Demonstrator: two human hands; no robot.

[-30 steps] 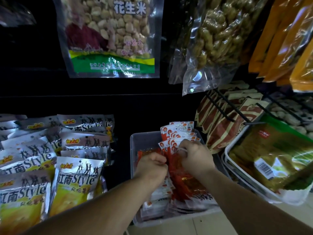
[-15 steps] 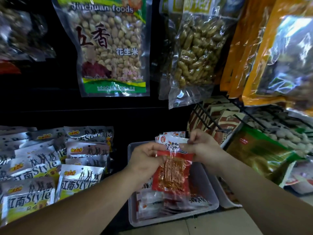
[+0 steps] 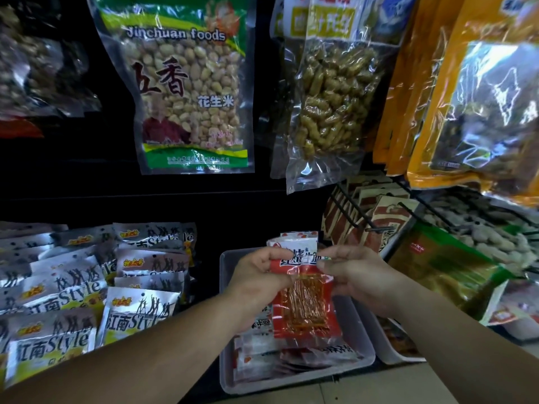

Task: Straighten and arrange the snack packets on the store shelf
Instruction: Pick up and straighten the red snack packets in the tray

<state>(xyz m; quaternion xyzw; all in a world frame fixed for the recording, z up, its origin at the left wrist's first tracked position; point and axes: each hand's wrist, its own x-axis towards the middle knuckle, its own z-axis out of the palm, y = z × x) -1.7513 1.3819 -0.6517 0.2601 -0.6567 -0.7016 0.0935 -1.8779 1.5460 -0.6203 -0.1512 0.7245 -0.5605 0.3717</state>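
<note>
Both hands are up over the clear plastic tray (image 3: pixel 360 330) holding a small bunch of red snack packets (image 3: pixel 306 310) upright by the top edge. The left hand (image 3: pixel 256 275) has its fingers curled in and clamped on the top left corner. The right hand (image 3: pixel 358 275) pinches the top right edge between thumb and fingertips. The front packet hangs straight down, its bottom edge just above the loose packets (image 3: pixel 291 357) lying flat in the front of the tray.

Room-wise it's kinda tight on the right: a second white tray (image 3: pixel 388 345) sits right up against the clear tray's right wall, and black wire pegs (image 3: pixel 350 208) carrying brown-and-red packets (image 3: pixel 382 223) stick out over the back right corner. On the left there's a dark gap between the tray wall and the rows of silver "Style" packets (image 3: pixel 140 313).

Overhead, a hanging peanut bag (image 3: pixel 189 91) and a clear bag of yellowish snack sticks (image 3: pixel 329 106) end well above the hands, with orange bags (image 3: pixel 431 97) hanging further right
</note>
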